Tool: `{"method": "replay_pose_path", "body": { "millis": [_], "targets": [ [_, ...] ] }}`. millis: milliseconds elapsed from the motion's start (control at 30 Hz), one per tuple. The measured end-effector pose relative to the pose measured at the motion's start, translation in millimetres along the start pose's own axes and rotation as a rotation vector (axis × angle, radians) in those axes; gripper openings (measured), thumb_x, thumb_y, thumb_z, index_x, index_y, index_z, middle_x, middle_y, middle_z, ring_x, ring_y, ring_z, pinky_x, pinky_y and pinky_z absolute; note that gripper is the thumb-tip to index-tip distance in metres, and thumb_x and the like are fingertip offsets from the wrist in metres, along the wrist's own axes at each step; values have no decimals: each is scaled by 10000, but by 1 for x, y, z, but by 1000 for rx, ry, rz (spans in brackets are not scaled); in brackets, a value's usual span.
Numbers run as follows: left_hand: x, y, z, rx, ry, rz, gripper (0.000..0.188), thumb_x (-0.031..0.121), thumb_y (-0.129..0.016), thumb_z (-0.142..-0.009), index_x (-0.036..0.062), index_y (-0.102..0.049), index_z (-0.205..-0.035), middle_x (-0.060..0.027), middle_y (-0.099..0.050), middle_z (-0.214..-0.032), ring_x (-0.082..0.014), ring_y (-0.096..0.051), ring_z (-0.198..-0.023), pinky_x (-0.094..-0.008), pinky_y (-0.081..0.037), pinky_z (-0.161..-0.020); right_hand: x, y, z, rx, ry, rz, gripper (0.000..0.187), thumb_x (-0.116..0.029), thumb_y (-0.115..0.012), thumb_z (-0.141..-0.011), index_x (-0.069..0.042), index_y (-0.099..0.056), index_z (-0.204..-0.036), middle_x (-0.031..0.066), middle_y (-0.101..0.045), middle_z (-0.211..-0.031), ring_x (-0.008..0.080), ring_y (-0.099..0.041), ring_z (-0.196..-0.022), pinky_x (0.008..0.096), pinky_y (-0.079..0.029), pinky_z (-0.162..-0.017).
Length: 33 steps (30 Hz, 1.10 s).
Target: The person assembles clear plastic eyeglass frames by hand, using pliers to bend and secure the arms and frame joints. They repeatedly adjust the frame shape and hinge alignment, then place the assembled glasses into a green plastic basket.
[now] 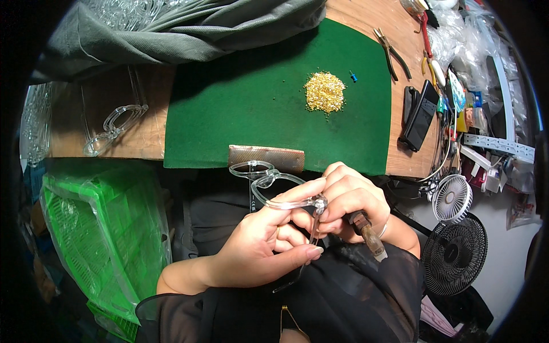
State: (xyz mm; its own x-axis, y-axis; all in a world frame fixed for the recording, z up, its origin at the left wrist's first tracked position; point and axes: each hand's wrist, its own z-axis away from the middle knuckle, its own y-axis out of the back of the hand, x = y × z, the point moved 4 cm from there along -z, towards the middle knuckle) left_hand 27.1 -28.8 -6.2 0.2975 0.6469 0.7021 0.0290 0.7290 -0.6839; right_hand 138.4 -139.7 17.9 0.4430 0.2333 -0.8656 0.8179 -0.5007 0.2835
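The left hand [257,240] grasps clear glasses [286,204] above the lap [211,220]; the right hand [355,197] pinches their corner [320,202], also holding a tool [373,243]. Probably they are light, stiff, slippery: best held by the rim [271,203].

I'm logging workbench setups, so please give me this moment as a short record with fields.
Left hand: holds a clear glasses frame
Right hand: fingers at the frame's corner; also grips a brown-handled tool, working end not visible
Work surface: green mat on a wooden table
On mat: heap of gold-coloured bits; blue pin right of it
Mat's right edge: black-handled pliers
Right of mat: black phone
Left of mat: second clear frame
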Motion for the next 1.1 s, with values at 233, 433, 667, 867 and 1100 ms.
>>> {"method": "replay_pose_path", "body": {
  "millis": [233, 433, 667, 867, 1100],
  "targets": [
    [-1, 0, 1, -3, -17, -85, 805, -163, -609, -789, 16, -186, -1450, -149, -578, -1052, -133, -641, -846, -242, -539, -775, 0, 0, 1, -17, 21, 23, 216, -98, -761, -714, -53, -610, -862, 60, -605, -792, 223, -560, -683, 334, -434, -641],
    [-1, -3, 0, 27, -78, -73, 721, -117, -596, -825, 10, -242, -1440, -38, -543, -1033, 4, -534, -728, -121, -442, -634, 1, -1, 2, -15, 36, 26, 197, -104, -754, -722, -58, -614, -852, 59, -604, -784, 219, -560, -683, 337, -434, -642],
    [-1, 0, 1, -12, -34, -101, 801, -161, -612, -789, 29, -198, -1449, -152, -585, -1065, -128, -637, -852, -242, -538, -773, 2, -1, 4, -3, 26, 4, 186, -102, -745, -739, -56, -612, -860, 62, -607, -804, 226, -566, -692, 339, -440, -651],
    [3, 0, 3, -14, -31, -121, 769, -153, -618, -786, 28, -244, -1433, -162, -618, -1041, -123, -637, -857, -232, -537, -759, -1, 9, 9, 31, -18, 14, 199, -106, -745, -756, -38, -603, -878, 110, -630, -858, 255, -612, -758, 351, -469, -689],
    [0, 4, 10, 45, -94, -126, 660, -123, -624, -796, -7, -362, -1391, -107, -605, -1109, -15, -569, -850, -131, -436, -670, 3, 10, 26, -305, -257, 374, 288, -31, -675, -695, -35, -517, -935, 117, -567, -914, 297, -561, -830, 361, -466, -745]
  ]
}}
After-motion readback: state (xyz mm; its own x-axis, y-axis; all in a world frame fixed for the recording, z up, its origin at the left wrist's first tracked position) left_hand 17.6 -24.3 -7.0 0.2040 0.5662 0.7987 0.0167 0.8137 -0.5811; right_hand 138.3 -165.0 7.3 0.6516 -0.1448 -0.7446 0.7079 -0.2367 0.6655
